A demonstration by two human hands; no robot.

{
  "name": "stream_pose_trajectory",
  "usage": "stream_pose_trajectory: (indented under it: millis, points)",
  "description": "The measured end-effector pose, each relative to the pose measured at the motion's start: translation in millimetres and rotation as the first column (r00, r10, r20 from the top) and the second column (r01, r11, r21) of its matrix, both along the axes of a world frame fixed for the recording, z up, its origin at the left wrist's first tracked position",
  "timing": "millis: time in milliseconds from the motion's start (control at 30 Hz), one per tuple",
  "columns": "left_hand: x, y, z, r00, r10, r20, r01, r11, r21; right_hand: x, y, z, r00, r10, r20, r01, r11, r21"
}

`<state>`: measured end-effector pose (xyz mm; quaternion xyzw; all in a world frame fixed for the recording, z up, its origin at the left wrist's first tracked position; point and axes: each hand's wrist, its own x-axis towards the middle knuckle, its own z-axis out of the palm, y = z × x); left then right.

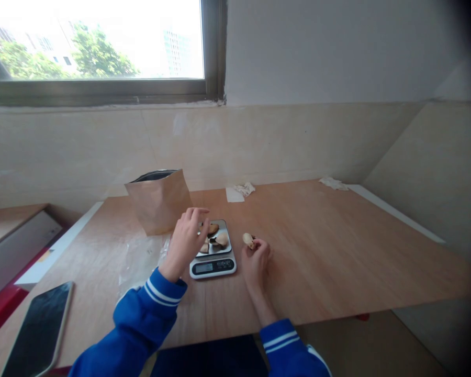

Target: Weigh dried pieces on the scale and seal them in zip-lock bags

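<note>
A small digital kitchen scale (213,267) stands in the middle of the table, its display lit too faintly to read. Several pieces that look like dried mushrooms (220,240) lie on its metal plate. My left hand (188,234) hovers over the plate's left side, fingers apart and nothing visible in them; it hides part of the plate. To the right of the scale, my right hand (258,256) pinches one dried mushroom (248,240), pale side showing, just above the tabletop.
A brown paper pouch (159,201) stands open behind my left hand. Clear plastic bag (139,259) lies before it. A phone (39,330) rests at the table's left front. White paper (234,195) and crumpled tissue (245,189) lie by the wall, more tissue (333,183) farther right.
</note>
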<state>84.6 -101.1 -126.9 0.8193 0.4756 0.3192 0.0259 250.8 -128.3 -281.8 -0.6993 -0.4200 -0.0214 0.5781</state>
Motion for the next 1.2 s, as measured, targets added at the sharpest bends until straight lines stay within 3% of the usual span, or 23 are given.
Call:
stream_pose_trajectory:
  millis: [67, 133, 200, 333, 433, 533, 700, 833, 900, 1067, 1200]
  points:
    - [-18, -9, 4.2, 0.996, 0.038, 0.078, -0.032, 0.997, -0.067, 0, -2, 0.5, 0.999, -0.033, 0.039, 0.034, 0.999, -0.026]
    - [-37, -18, -3.4, 0.985, 0.107, 0.136, -0.090, 0.988, -0.127, 0, -3, 1.0, 0.996, -0.055, 0.071, 0.060, 0.996, -0.060]
    - [-54, -27, -22.5, 0.968, 0.182, 0.171, -0.154, 0.974, -0.166, 1, -4, 1.5, 0.994, -0.058, 0.093, 0.066, 0.994, -0.089]
    - [-76, -38, -79.3, 0.913, 0.341, 0.222, -0.297, 0.932, -0.209, 2, -5, 1.4, 0.995, -0.043, 0.094, 0.053, 0.993, -0.103]
    - [-84, -40, -114.1, 0.911, 0.336, 0.241, -0.292, 0.935, -0.200, 1, -5, 0.7, 0.996, -0.030, 0.084, 0.038, 0.995, -0.093]
    - [-91, -39, -130.5, 0.909, 0.311, 0.278, -0.248, 0.939, -0.237, -1, -6, 0.9, 0.996, -0.033, 0.084, 0.040, 0.996, -0.086]
    - [-106, -35, -137.3, 0.865, 0.327, 0.379, -0.180, 0.909, -0.375, -1, -8, 2.7, 0.994, -0.034, 0.100, 0.040, 0.997, -0.061]
    - [-108, -34, -143.1, 0.834, 0.372, 0.407, -0.233, 0.907, -0.351, 1, -11, 5.9, 0.994, -0.007, 0.112, 0.011, 0.999, -0.035]
    - [-106, -34, -143.8, 0.864, 0.383, 0.328, -0.289, 0.909, -0.301, 2, -13, 8.8, 0.994, -0.001, 0.110, 0.002, 1.000, -0.008]
    - [-106, -35, -133.2, 0.905, 0.421, -0.067, -0.426, 0.884, -0.194, 0, -19, 17.8, 0.991, 0.067, 0.116, -0.079, 0.992, 0.098]
    - [-104, -34, -122.6, 0.892, 0.413, -0.186, -0.445, 0.876, -0.188, -13, -31, 22.8, 0.968, 0.205, 0.143, -0.222, 0.968, 0.120]
